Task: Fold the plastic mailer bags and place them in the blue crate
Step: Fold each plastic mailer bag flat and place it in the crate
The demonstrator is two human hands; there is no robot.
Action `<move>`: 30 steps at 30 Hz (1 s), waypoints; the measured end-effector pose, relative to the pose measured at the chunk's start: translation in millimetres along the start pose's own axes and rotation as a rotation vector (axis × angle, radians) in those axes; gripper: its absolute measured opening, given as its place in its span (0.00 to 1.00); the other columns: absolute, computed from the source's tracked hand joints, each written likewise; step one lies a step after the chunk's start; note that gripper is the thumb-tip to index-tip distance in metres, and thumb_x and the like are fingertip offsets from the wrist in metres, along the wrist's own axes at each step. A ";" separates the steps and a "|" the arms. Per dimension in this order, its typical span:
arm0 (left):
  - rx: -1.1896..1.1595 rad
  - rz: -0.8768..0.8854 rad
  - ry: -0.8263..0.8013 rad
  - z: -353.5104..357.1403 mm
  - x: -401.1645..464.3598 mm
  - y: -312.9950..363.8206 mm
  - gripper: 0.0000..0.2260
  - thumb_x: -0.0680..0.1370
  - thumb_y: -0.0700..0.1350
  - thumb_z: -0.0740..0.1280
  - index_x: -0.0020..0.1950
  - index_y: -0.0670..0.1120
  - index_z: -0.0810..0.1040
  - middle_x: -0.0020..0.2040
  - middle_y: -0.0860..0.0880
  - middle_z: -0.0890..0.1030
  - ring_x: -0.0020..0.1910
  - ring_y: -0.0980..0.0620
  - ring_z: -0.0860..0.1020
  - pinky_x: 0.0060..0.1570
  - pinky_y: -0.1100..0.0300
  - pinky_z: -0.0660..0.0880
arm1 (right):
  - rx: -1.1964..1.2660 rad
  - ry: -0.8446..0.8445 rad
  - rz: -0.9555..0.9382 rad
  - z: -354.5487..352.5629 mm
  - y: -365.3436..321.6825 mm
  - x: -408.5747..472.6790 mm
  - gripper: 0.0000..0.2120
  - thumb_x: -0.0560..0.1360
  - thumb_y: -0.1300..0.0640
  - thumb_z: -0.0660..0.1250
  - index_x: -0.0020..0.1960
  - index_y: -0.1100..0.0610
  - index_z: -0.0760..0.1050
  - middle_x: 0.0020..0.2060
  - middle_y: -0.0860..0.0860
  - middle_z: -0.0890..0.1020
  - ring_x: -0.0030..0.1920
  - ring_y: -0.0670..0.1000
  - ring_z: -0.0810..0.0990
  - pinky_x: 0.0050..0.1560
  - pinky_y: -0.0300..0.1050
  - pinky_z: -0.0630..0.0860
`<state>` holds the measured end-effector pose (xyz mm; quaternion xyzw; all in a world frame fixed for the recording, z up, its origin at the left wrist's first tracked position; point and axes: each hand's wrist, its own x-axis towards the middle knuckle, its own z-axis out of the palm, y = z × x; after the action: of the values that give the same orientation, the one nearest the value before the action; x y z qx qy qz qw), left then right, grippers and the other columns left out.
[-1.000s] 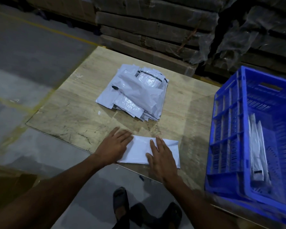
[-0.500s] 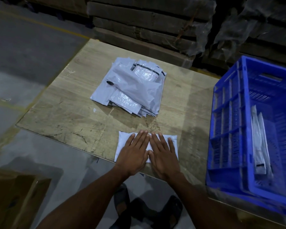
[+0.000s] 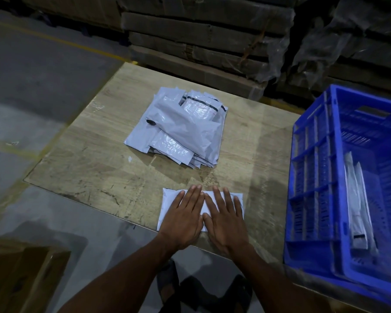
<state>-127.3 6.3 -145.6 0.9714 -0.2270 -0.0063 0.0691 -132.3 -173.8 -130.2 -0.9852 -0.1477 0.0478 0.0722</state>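
- Both hands — left (image 3: 182,219), right (image 3: 226,219) — lie flat, fingers straight, pressing the folded mailer (image 3: 167,205).
- Likely light, limp, slick — pinch its long edge beyond the fingertips.

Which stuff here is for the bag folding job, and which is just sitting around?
For the job:
folded bag under both flat hands, left hand, right hand
bag pile
blue crate
bags in crate

Just lying about:
wrapped cardboard stacks
cardboard box

Glossy crinkled plastic mailer bags (image 3: 181,129), scuffed wood-grain table (image 3: 95,168), perforated moulded plastic blue crate (image 3: 312,177)
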 end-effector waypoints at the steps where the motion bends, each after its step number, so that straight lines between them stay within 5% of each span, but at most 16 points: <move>1: -0.008 0.001 -0.005 -0.2 0.2 -0.1 0.28 0.84 0.51 0.52 0.81 0.37 0.63 0.82 0.38 0.59 0.82 0.41 0.57 0.77 0.41 0.63 | -0.004 -0.004 0.016 -0.2 -0.1 -0.3 0.28 0.84 0.41 0.48 0.81 0.48 0.57 0.82 0.52 0.52 0.81 0.57 0.47 0.78 0.62 0.52; 12: -0.038 -0.027 -0.053 -9.0 -13.1 -32.4 0.37 0.83 0.64 0.54 0.84 0.42 0.52 0.85 0.44 0.49 0.84 0.46 0.48 0.81 0.49 0.46 | -0.044 0.001 0.084 -1.6 2.9 -4.8 0.34 0.82 0.35 0.51 0.81 0.53 0.58 0.82 0.58 0.49 0.81 0.62 0.45 0.78 0.64 0.52; 22: 0.016 -0.088 -0.053 -14.4 -28.5 -53.1 0.32 0.84 0.56 0.50 0.84 0.40 0.54 0.85 0.42 0.51 0.84 0.44 0.49 0.79 0.43 0.54 | -0.012 -0.080 0.079 -7.9 0.2 -1.7 0.35 0.82 0.35 0.43 0.83 0.54 0.47 0.82 0.56 0.42 0.81 0.60 0.38 0.77 0.68 0.46; 30: 0.009 -0.076 -0.051 -13.3 -29.1 -55.8 0.32 0.84 0.56 0.52 0.84 0.39 0.54 0.85 0.42 0.51 0.84 0.42 0.48 0.79 0.43 0.54 | 0.005 -0.114 -0.119 -5.8 -45.2 11.2 0.32 0.84 0.38 0.42 0.82 0.55 0.55 0.81 0.51 0.56 0.81 0.51 0.50 0.78 0.63 0.52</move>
<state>-128.2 70.4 -140.7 0.9791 -0.1918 -0.0325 0.0588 -133.8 -128.4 -118.3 -0.9703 -0.2097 0.0996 0.0688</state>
